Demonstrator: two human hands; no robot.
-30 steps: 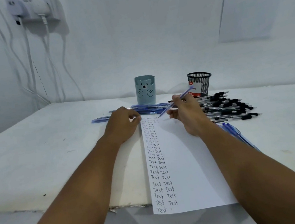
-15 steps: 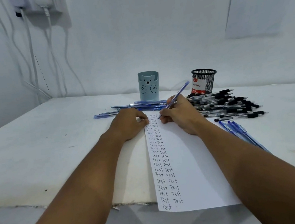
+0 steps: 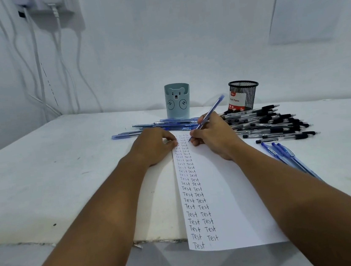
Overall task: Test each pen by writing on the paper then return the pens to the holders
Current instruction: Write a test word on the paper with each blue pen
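A long white sheet of paper (image 3: 226, 193) runs from the frame's centre down to the lower edge, overhanging the chalky, scuffed white table (image 3: 54, 180); two columns of handwritten "Test" fill its left side, with a third begun at the top. The right hand (image 3: 215, 136), just right of centre, pinches a slim translucent blue pen (image 3: 210, 113) between thumb and fingers, its tip on the paper near the top and its capped end tilted toward the upper right. The left hand (image 3: 154, 146), just left of centre, has its fingers curled, resting on the paper's left edge. Behind the hands stand two holders: a smooth pale-blue cylinder with a bear face (image 3: 178, 100) and a black wire-mesh cup (image 3: 244, 98) with a red-and-white label. Several blue capped pens (image 3: 160, 127) lie in front of the bear holder; a heap of clear pens with black grips (image 3: 275, 125), too many to count, spreads at centre right. About three blue click pens (image 3: 283, 155) lie beside the right forearm.
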